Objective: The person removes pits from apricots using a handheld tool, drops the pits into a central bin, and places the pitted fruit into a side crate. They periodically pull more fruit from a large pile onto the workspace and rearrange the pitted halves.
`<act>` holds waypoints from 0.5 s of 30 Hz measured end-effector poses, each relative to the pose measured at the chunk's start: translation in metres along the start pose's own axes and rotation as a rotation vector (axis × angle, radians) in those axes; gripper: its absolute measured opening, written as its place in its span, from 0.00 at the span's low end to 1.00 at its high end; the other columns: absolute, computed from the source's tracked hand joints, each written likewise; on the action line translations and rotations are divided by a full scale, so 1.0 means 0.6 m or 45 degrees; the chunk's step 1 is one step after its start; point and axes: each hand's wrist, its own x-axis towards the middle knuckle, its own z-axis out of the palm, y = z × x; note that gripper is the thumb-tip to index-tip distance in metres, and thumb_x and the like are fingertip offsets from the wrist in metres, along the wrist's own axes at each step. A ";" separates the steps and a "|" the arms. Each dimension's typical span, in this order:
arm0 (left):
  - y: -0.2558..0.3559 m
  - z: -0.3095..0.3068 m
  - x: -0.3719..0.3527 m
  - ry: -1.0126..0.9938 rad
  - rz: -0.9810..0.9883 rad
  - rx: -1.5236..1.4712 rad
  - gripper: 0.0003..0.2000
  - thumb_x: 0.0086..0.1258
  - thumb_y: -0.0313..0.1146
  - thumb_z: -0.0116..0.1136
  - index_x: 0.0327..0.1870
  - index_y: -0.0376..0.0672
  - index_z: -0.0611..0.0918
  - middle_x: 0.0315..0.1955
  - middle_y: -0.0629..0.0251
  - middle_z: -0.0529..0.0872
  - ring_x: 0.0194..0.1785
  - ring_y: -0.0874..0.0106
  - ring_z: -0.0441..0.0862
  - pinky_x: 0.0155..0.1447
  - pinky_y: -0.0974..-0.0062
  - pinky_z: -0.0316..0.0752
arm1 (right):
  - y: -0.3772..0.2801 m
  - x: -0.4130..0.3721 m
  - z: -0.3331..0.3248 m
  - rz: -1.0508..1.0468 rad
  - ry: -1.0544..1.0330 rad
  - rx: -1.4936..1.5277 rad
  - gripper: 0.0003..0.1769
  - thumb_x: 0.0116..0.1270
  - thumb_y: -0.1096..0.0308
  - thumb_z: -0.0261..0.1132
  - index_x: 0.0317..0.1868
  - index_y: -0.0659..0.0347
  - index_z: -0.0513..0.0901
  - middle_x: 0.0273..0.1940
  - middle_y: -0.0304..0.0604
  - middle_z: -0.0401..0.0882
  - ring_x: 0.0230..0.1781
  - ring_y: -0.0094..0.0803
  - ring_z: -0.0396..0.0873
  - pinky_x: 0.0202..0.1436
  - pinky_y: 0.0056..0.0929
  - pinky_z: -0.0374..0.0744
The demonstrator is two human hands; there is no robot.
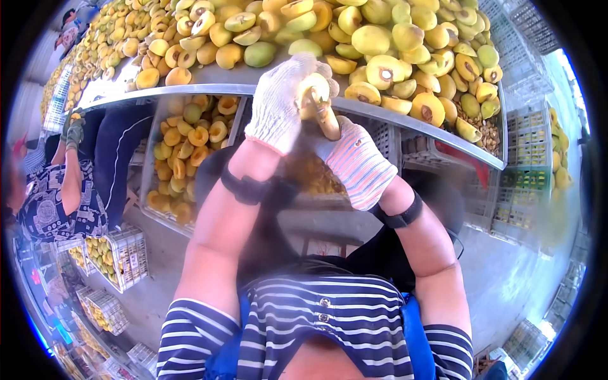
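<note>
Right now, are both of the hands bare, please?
No, the left hand, gripping a yellow fruit, and the right hand wear gloves.

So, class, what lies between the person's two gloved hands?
A yellow fruit, gripped by the left hand, with the right hand right beside it; the head view shows this.

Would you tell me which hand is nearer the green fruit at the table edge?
Left: the left hand, gripping a yellow fruit, is below the green fruit; the right hand is farther, lower right.
</note>
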 end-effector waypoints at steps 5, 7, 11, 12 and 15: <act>0.032 0.008 0.003 -0.245 0.201 0.773 0.10 0.75 0.35 0.51 0.44 0.39 0.81 0.32 0.62 0.88 0.36 0.71 0.86 0.44 0.74 0.80 | 0.013 -0.015 0.018 -0.011 -0.141 0.488 0.11 0.67 0.65 0.63 0.42 0.65 0.82 0.33 0.48 0.82 0.33 0.38 0.81 0.37 0.33 0.77; 0.015 -0.001 -0.002 -0.144 -0.116 0.199 0.12 0.76 0.36 0.50 0.47 0.37 0.82 0.36 0.59 0.88 0.37 0.72 0.86 0.47 0.75 0.80 | -0.031 -0.023 -0.011 0.415 -0.221 1.103 0.14 0.66 0.63 0.67 0.43 0.67 0.82 0.33 0.44 0.83 0.32 0.27 0.79 0.36 0.31 0.77; -0.021 -0.014 0.011 -0.170 0.233 0.047 0.17 0.76 0.40 0.53 0.53 0.34 0.81 0.41 0.54 0.88 0.40 0.68 0.87 0.49 0.73 0.82 | -0.067 -0.007 -0.058 0.522 -0.163 0.954 0.13 0.66 0.70 0.66 0.49 0.65 0.80 0.39 0.35 0.80 0.35 0.22 0.77 0.40 0.26 0.79; -0.012 -0.004 0.009 -0.171 0.237 0.048 0.17 0.76 0.40 0.53 0.53 0.34 0.81 0.41 0.54 0.88 0.40 0.68 0.87 0.49 0.73 0.82 | -0.060 -0.006 -0.051 0.518 -0.162 0.952 0.13 0.66 0.70 0.66 0.49 0.65 0.80 0.39 0.35 0.80 0.35 0.22 0.77 0.40 0.26 0.79; 0.014 0.017 -0.001 -0.014 -0.152 -0.159 0.18 0.73 0.42 0.58 0.51 0.33 0.81 0.41 0.50 0.87 0.37 0.61 0.88 0.36 0.65 0.86 | -0.043 -0.017 -0.026 0.418 -0.099 1.116 0.10 0.67 0.69 0.66 0.46 0.64 0.80 0.33 0.34 0.78 0.31 0.20 0.76 0.33 0.22 0.77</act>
